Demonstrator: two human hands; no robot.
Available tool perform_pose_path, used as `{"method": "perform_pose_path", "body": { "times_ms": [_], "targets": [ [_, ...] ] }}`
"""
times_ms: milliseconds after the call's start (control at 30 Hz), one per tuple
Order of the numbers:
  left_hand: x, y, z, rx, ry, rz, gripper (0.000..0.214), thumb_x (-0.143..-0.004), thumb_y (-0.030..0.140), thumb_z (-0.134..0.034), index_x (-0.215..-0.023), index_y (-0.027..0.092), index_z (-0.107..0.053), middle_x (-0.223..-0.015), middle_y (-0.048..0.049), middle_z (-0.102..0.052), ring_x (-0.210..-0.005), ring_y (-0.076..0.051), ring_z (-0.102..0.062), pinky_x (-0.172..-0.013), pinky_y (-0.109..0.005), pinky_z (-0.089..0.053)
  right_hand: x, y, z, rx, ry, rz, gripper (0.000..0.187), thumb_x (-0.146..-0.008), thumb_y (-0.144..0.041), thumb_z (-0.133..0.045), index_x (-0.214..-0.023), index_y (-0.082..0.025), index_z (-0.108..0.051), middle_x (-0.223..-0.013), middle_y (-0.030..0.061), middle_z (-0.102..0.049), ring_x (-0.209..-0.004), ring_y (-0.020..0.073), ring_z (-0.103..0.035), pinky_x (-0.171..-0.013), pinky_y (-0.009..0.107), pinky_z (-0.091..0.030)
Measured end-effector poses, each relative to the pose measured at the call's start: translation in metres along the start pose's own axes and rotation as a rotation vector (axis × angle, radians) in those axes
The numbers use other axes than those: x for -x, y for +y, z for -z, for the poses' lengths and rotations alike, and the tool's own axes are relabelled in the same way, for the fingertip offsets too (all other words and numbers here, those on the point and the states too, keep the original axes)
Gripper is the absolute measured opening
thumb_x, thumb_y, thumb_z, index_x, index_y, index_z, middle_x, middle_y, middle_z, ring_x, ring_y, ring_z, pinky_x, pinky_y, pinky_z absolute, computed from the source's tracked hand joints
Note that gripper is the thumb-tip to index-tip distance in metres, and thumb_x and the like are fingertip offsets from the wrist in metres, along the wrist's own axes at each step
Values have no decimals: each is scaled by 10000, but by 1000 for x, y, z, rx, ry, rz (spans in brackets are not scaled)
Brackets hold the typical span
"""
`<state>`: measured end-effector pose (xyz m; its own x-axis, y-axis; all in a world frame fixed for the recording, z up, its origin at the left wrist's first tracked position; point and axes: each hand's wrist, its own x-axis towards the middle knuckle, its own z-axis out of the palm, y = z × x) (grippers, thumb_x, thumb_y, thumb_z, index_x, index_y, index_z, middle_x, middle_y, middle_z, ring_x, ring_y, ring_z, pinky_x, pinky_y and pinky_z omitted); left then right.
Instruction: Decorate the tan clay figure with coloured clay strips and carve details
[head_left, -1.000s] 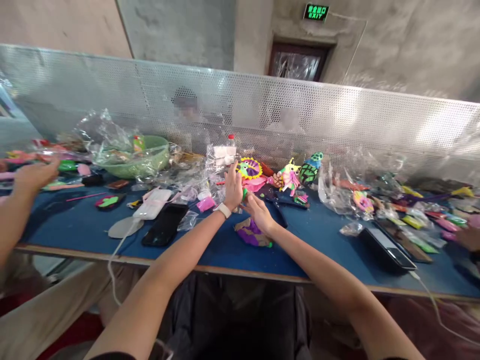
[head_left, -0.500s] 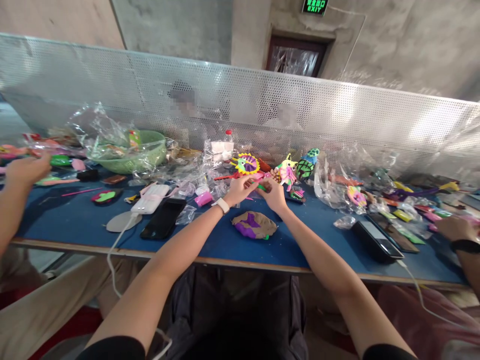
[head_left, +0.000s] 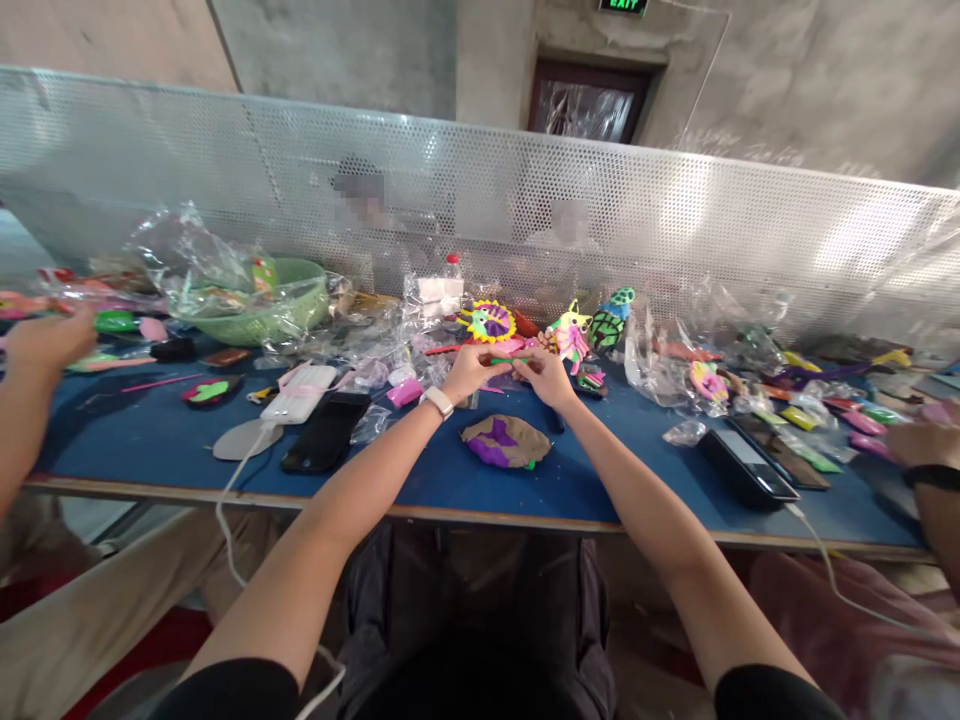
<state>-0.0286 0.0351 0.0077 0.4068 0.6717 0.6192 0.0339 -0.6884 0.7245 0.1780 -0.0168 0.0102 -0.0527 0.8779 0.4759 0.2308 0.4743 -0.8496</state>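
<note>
My left hand (head_left: 471, 373), with a pale watch band on its wrist, pinches one end of a thin strip of green modelling clay (head_left: 505, 361). At the strip's other end the fingers of my right hand (head_left: 546, 378) are closed on it. Both hands are raised over the blue table, fingertips close together. Nearer me lies a flat, roundish piece of brown and purple clay (head_left: 507, 442) with a small green bit on its lower right edge. Behind my hands stand a yellow-rimmed clay figure (head_left: 489, 322), a cat-like clay figure (head_left: 571, 335) and a green and blue clay turtle (head_left: 611, 320).
A black phone (head_left: 326, 432), a white power bank (head_left: 301, 393) and a green basket (head_left: 262, 318) are on the left. To the right lies a black device (head_left: 750, 465) with a cable. A perforated metal screen (head_left: 465, 200) runs behind. Co-workers' hands are at both sides.
The green clay now shows as a thin straight strip between my fingertips; before, it was a small piece by my right fingers. My hands have come level. The view has shifted slightly.
</note>
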Motion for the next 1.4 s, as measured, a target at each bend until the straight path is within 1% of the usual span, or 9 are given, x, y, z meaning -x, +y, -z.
{"method": "perform_pose_path", "body": {
  "times_ms": [100,300,467,600,800,1033,1133,1267,1400],
  "targets": [
    [2,2,-1,-25,9,-6,580,-928,734,-858,-1068,173,-893,-1074,-139,-897,-958,-299,-844,-936,-440,-685,1,-3,2,4,2,-11,672,-763,-884,-875,-911,-235,-783,-809,90,-834,-720,268,-792,-718,413,-671],
    [8,9,-4,-251,-17,-14,508,-1065,660,-740,-1001,181,-894,-1016,-116,-897,-915,-303,-840,-921,-422,-668,3,-3,1,-3,22,-40,716,-771,-941,-826,-782,-228,-761,-733,105,-816,-608,255,-750,-597,396,-639],
    [6,11,-4,-172,45,-53,470,-1020,654,-804,-1123,206,-903,-1266,-150,-882,-1194,-352,-840,-1086,-489,-664,2,2,0,-55,64,-36,705,-691,-883,-917,-943,-230,-827,-874,107,-873,-775,298,-835,-750,456,-718],
    [4,9,-3,-158,-1,-32,431,-1055,590,-772,-1201,202,-893,-1318,-145,-871,-1218,-341,-836,-1072,-486,-670,-1,4,2,-82,94,-38,664,-645,-819,-974,-937,-236,-848,-862,80,-878,-834,306,-851,-876,506,-738],
    [5,6,-4,-274,-66,-8,325,-1091,472,-740,-1085,189,-899,-1082,-121,-902,-966,-310,-855,-940,-442,-675,0,5,2,-75,81,-53,625,-697,-819,-951,-860,-229,-827,-776,90,-841,-761,309,-833,-770,476,-726],
    [4,7,-2,-221,39,-26,402,-1011,571,-835,-1090,182,-898,-1196,-161,-893,-1129,-356,-848,-1049,-495,-658,2,6,-2,-69,77,-32,661,-625,-748,-1017,-1006,-232,-855,-993,87,-883,-868,270,-832,-880,455,-716],
    [6,11,-2,-215,31,-20,435,-1058,601,-766,-1025,186,-893,-1118,-142,-902,-1043,-333,-852,-993,-468,-669,2,6,-2,-66,59,-42,608,-706,-791,-956,-910,-229,-849,-861,82,-860,-785,268,-811,-827,457,-716],
    [8,14,-4,-209,2,8,574,-1115,644,-652,-822,191,-849,-857,-108,-866,-817,-289,-824,-880,-427,-671,2,5,-3,-75,49,-52,625,-741,-835,-909,-805,-218,-826,-739,90,-818,-670,268,-780,-721,456,-707],
    [6,12,-5,-165,62,4,501,-1043,667,-753,-988,190,-897,-1023,-136,-897,-992,-328,-858,-927,-441,-688,0,5,-4,-97,72,-44,675,-635,-830,-967,-936,-234,-866,-818,73,-858,-758,294,-827,-789,483,-732]
  ]
}}
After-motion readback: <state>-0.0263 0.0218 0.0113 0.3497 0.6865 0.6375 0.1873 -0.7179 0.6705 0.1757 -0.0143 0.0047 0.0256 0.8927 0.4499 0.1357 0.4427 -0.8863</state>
